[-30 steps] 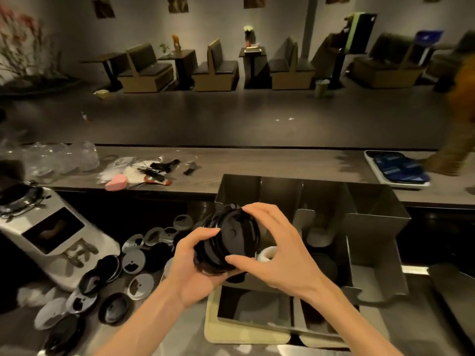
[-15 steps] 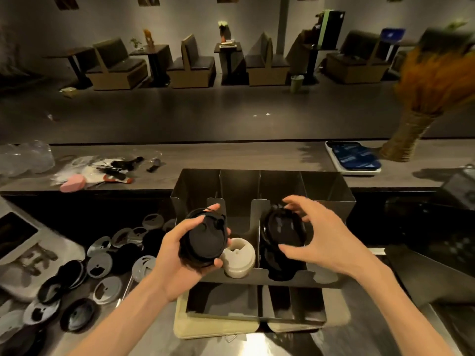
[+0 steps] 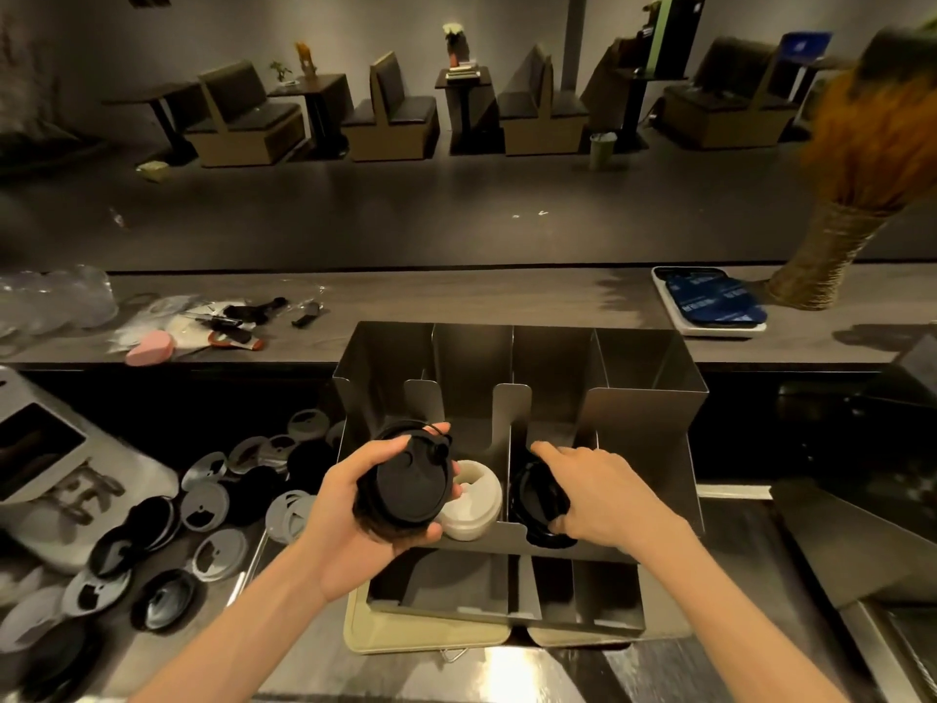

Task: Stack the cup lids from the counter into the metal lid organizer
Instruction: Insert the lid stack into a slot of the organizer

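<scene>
Half a second on from lifting one black plastic lid away from the bundle, now pressing that round black sip lid down into the third compartment of the folded sheet-metal lid organizer, right hand lower than before and deeper in the slot, fingers spread and lightly curled over the lid's edge, touching it, though impossible to tell whether gripping or already letting go. Judged from that: one lid nearly seated, the next due. Left hand wrapped round a stack of dark domed cup lids, thumb and fingers clamped on its rim, held in front of the organizer's left slots, just beside a white domed lid sitting in the second compartment. Many black and grey loose lids waiting on the steel counter to the left
</scene>
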Demonstrator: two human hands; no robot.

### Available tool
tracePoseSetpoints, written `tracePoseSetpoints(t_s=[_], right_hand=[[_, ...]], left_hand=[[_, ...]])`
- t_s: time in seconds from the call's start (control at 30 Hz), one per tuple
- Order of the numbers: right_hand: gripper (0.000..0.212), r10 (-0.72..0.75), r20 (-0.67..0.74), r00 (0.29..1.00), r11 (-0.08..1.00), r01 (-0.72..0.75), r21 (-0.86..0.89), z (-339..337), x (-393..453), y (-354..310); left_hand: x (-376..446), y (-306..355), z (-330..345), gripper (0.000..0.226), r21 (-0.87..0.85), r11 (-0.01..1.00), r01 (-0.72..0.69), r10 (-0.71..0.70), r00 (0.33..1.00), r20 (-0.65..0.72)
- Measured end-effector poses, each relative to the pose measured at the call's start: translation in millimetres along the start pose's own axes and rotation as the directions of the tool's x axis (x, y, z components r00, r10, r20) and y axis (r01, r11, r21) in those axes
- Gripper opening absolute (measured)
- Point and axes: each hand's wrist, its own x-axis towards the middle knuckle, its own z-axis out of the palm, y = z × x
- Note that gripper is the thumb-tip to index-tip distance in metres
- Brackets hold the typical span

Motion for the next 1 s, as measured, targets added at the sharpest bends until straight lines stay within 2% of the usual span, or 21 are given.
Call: tracePoseSetpoints(t_s=[0.23,0.4,0.6,0.73,0.83,0.9,0.93,1.0], right_hand=[[0.085,0.022,0.034,0.999,0.988,-0.016,-0.156,6.8,13.8,-3.3],[0.069,-0.026,0.032,0.999,0.987,0.031,-0.158,8.4,11.4,-2.5],[0.065,-0.113,0.012,0.993,0.978,0.114,-0.173,10.1,7.0,-0.3],[0.065,-0.113,0.025,0.993,0.981,0.115,-0.158,12.9,8.2,0.2],[0.066,-0.109,0.042,0.993,0.989,0.113,-0.097,10.5,8.4,1.5],[0.072,-0.107,0.046,0.993,0.994,0.107,0.002,6.6,3.9,2.8],[0.073,-0.095,0.023,0.995,0.993,0.093,0.072,3.6,0.5,2.8],[0.057,-0.061,-0.115,0.992,0.977,0.083,0.197,-5.7,-6.3,-1.1]], left_hand=[[0.9,-4.8,-4.0,0.049,-0.002,1.0,0.028,-0.028,1.0,-0.004],[5.6,-10.9,-1.4,0.054,-0.062,0.996,0.07,-0.07,0.998,0.005],[8.5,-14.7,1.3,0.053,-0.036,0.998,0.06,-0.061,0.998,-0.011],[7.6,-17.1,0.2,0.051,-0.041,0.997,0.062,-0.064,0.997,-0.046],[5.8,-18.0,0.8,0.052,-0.063,0.996,0.058,-0.062,0.996,-0.057],[4.4,-16.1,1.7,0.051,-0.079,0.996,0.047,-0.053,0.996,-0.07],[3.4,-14.7,2.2,0.049,-0.089,0.995,0.041,-0.048,0.996,-0.082],[2.3,-12.7,2.9,0.048,-0.119,0.992,0.032,-0.044,0.994,-0.097]])
